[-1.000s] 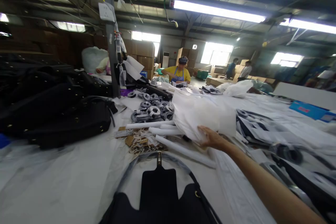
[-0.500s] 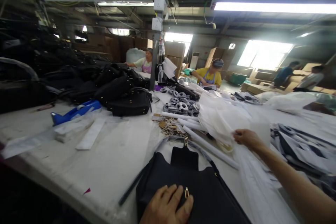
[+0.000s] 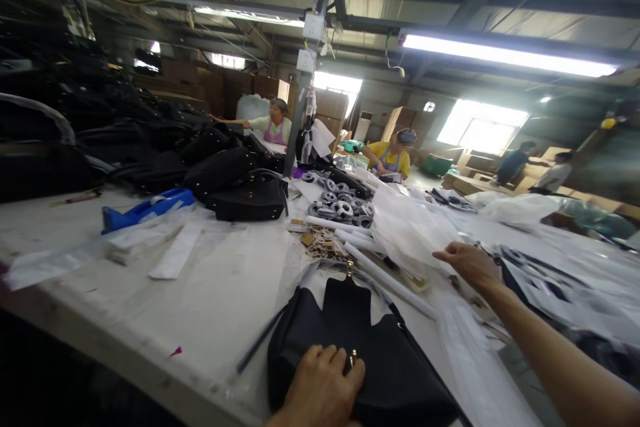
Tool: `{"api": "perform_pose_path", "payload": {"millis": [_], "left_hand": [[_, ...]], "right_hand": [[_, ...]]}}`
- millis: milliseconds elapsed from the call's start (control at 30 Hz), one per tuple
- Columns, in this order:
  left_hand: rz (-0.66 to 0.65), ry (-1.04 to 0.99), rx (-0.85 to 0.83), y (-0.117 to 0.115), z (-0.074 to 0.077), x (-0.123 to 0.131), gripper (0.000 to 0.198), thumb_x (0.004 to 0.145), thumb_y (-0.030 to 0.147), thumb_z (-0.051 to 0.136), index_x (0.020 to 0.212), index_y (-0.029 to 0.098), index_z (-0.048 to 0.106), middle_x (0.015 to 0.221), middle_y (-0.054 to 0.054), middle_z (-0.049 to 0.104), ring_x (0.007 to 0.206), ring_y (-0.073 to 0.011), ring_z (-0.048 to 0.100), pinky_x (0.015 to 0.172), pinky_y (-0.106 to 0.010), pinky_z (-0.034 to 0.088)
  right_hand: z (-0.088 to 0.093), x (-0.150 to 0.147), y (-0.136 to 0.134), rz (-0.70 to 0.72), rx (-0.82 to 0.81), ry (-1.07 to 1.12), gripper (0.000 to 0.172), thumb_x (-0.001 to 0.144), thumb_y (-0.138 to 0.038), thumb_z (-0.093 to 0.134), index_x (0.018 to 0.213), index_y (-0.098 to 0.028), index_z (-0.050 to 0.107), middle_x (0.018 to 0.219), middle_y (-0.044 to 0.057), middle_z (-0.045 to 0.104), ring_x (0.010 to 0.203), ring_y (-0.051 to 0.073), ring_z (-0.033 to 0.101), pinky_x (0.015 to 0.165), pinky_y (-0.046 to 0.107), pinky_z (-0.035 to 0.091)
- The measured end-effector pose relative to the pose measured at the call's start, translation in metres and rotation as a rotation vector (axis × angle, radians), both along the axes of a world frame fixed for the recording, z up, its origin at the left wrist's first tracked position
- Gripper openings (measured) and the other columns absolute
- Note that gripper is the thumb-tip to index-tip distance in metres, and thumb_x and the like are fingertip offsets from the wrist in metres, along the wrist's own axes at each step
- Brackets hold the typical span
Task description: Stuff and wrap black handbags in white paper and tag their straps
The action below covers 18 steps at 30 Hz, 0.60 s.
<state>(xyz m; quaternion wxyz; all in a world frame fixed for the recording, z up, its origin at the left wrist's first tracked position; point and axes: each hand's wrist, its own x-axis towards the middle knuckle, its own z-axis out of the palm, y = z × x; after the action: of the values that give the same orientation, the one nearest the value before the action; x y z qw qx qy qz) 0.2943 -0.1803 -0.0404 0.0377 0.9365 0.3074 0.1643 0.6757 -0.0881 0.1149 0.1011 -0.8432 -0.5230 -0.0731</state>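
Note:
A black handbag (image 3: 395,373) lies at the table's front edge with its flap (image 3: 347,303) folded back and a gold buckle showing at the flap's tip. My left hand (image 3: 325,380) is closed on the front of the bag, fingers bent and thumb beside the small gold clasp (image 3: 353,355). To the right, my right hand (image 3: 470,265) pinches the edge of a thin, translucent white sheet (image 3: 410,227). Part of the bag's bottom is cut off by the frame.
Many black bags (image 3: 245,193) are heaped at the left, near a blue tape dispenser (image 3: 147,208). Grey rings (image 3: 340,203), tags on strings (image 3: 320,240) and white tubes (image 3: 385,277) lie beyond the handbag. A metal post (image 3: 299,107) rises mid-table. Several people work farther back.
My right hand has drawn the white sheet slightly toward the left. My left hand's fingers have curled more on the handbag, whose front now looks bulged. The camera view has shifted.

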Motion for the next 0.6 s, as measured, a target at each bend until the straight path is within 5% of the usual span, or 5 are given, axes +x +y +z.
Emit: {"api": "perform_pose_path", "payload": {"millis": [167, 367, 500, 600], "left_hand": [[0.07, 0.015, 0.143, 0.004, -0.017, 0.025, 0.027, 0.09, 0.036, 0.06, 0.113, 0.023, 0.066, 0.086, -0.015, 0.073, 0.074, -0.0281, 0.071, 0.057, -0.034, 0.053], [0.142, -0.366, 0.588, 0.001, -0.049, 0.028, 0.019, 0.086, 0.031, 0.063, 0.104, 0.025, 0.066, 0.077, -0.01, 0.072, 0.067, -0.0231, 0.069, 0.052, -0.03, 0.049], [0.267, -0.567, 0.761, 0.002, -0.044, 0.033, 0.017, 0.086, 0.018, 0.056, 0.098, 0.024, 0.067, 0.075, -0.007, 0.072, 0.069, -0.0204, 0.069, 0.06, -0.03, 0.052], [0.241, -0.547, 0.763, -0.003, -0.023, 0.026, 0.021, 0.09, 0.026, 0.054, 0.104, 0.021, 0.068, 0.085, -0.007, 0.074, 0.081, -0.0196, 0.069, 0.074, -0.031, 0.056]], "right_hand": [[-0.03, -0.03, 0.015, 0.265, -0.112, 0.314, 0.021, 0.08, -0.034, 0.058, 0.083, -0.021, 0.073, 0.064, 0.002, 0.071, 0.066, 0.02, 0.068, 0.067, 0.027, 0.047], [-0.032, -0.027, 0.03, 0.126, -0.008, 0.105, 0.032, 0.084, -0.036, 0.051, 0.099, -0.022, 0.075, 0.096, 0.008, 0.076, 0.094, 0.028, 0.069, 0.083, 0.035, 0.049], [-0.03, -0.011, 0.034, 0.052, 0.079, 0.01, 0.042, 0.085, -0.042, 0.048, 0.107, -0.016, 0.072, 0.109, 0.015, 0.071, 0.098, 0.032, 0.068, 0.085, 0.04, 0.051], [-0.034, -0.026, 0.028, 0.202, 0.187, -0.087, 0.054, 0.079, -0.048, 0.057, 0.117, -0.011, 0.067, 0.114, 0.021, 0.068, 0.101, 0.035, 0.067, 0.087, 0.043, 0.053]]}}
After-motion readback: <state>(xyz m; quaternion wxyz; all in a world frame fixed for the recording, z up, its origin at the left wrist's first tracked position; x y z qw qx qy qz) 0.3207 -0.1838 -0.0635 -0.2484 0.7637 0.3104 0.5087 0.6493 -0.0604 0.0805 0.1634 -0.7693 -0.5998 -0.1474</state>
